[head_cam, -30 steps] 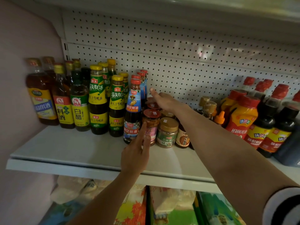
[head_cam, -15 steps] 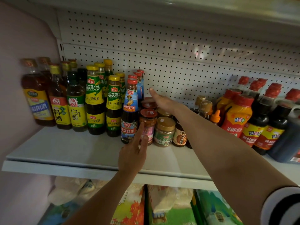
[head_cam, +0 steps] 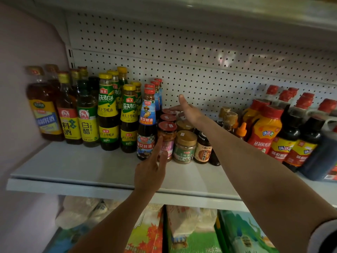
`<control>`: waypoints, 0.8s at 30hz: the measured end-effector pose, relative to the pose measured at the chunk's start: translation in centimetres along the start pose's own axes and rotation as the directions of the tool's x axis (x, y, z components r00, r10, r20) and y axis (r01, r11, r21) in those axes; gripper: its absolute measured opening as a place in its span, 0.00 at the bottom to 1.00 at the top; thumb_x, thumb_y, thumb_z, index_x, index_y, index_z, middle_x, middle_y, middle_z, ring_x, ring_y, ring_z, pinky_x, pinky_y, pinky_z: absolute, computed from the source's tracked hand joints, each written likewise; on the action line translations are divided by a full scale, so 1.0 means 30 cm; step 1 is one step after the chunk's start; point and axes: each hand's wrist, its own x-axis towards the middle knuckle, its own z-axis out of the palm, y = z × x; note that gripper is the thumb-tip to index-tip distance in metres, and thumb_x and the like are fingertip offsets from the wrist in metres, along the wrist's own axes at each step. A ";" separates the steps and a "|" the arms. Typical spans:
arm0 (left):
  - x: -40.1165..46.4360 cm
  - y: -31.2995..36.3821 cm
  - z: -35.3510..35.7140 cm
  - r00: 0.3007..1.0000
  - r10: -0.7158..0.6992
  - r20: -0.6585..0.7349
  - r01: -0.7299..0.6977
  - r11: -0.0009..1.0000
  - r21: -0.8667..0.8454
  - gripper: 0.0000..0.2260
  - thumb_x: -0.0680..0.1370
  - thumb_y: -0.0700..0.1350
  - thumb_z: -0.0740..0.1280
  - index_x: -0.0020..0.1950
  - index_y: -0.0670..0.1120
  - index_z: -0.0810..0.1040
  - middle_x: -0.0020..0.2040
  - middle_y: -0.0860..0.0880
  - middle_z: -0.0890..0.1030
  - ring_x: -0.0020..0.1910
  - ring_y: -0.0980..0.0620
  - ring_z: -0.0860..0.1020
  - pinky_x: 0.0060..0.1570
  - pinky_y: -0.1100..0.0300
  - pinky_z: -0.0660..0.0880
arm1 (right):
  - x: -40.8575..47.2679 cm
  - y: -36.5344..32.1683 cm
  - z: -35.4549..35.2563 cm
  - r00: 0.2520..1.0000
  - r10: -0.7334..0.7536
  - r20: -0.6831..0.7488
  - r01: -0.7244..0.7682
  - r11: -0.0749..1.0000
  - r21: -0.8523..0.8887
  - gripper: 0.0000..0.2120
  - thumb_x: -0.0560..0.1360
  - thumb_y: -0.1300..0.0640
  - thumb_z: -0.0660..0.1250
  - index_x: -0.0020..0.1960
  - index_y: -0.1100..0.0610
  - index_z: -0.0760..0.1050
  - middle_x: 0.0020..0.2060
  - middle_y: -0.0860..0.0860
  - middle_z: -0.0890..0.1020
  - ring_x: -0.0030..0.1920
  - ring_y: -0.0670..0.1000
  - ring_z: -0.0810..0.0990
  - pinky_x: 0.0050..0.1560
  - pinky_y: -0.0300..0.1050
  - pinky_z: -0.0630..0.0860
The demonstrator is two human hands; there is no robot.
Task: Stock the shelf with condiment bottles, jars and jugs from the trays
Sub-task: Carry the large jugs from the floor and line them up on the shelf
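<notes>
Jars [head_cam: 185,146] on shelf [head_cam: 91,167], bottles [head_cam: 107,114] left.

A white shelf [head_cam: 73,168] carried rows of bottles and jars against a pegboard [head_cam: 200,66]. The left hand [head_cam: 151,168] reached up with straight fingers touching the front red-lidded jar [head_cam: 166,136]. The right hand [head_cam: 189,111] stretched flat over the rear jars, beside a gold-lidded jar [head_cam: 185,147].

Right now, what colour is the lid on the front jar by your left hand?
Red, with a small white sticker, on the front jar; the left hand reaches it. Head view.
</notes>
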 end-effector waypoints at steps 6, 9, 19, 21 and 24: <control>0.002 0.016 -0.008 1.000 -0.016 0.010 0.016 1.000 0.019 0.27 0.79 0.66 0.44 0.78 0.64 0.53 0.58 0.46 0.82 0.44 0.46 0.81 0.36 0.62 0.67 | -0.037 0.002 0.002 0.999 -0.007 -0.031 0.006 1.000 -0.028 0.62 0.53 0.12 0.36 0.65 0.49 0.79 0.69 0.54 0.75 0.64 0.55 0.75 0.68 0.60 0.69; 0.000 0.021 -0.017 0.999 -0.030 0.040 0.030 1.000 -0.002 0.27 0.79 0.64 0.45 0.79 0.62 0.55 0.61 0.47 0.81 0.49 0.47 0.81 0.40 0.60 0.71 | -0.099 -0.026 0.009 0.999 -0.033 -0.021 0.032 0.998 -0.054 0.50 0.65 0.17 0.36 0.63 0.44 0.81 0.71 0.54 0.73 0.67 0.57 0.73 0.70 0.61 0.67; -0.011 0.001 -0.100 0.998 -0.066 0.006 0.066 0.995 -0.078 0.23 0.82 0.60 0.48 0.78 0.63 0.58 0.59 0.47 0.81 0.50 0.51 0.78 0.46 0.60 0.70 | -0.246 -0.037 0.013 0.997 -0.021 -0.079 0.020 1.000 -0.025 0.55 0.63 0.15 0.41 0.73 0.50 0.72 0.73 0.55 0.72 0.70 0.56 0.72 0.66 0.53 0.68; 0.014 -0.025 -0.113 0.984 -0.113 -0.141 0.103 0.992 -0.079 0.25 0.82 0.60 0.48 0.77 0.56 0.64 0.64 0.46 0.77 0.59 0.49 0.75 0.52 0.57 0.69 | -0.274 -0.036 0.023 0.995 -0.036 -0.089 0.036 0.999 -0.006 0.48 0.69 0.19 0.43 0.72 0.50 0.73 0.73 0.55 0.72 0.70 0.55 0.71 0.68 0.55 0.68; 0.024 -0.010 -0.128 0.971 -0.154 -0.181 0.137 0.985 -0.107 0.28 0.80 0.62 0.47 0.77 0.51 0.66 0.65 0.43 0.76 0.62 0.43 0.74 0.55 0.53 0.71 | -0.338 -0.043 0.046 0.992 -0.058 -0.114 0.057 0.998 -0.015 0.36 0.80 0.31 0.45 0.73 0.53 0.71 0.74 0.55 0.70 0.72 0.57 0.69 0.65 0.50 0.65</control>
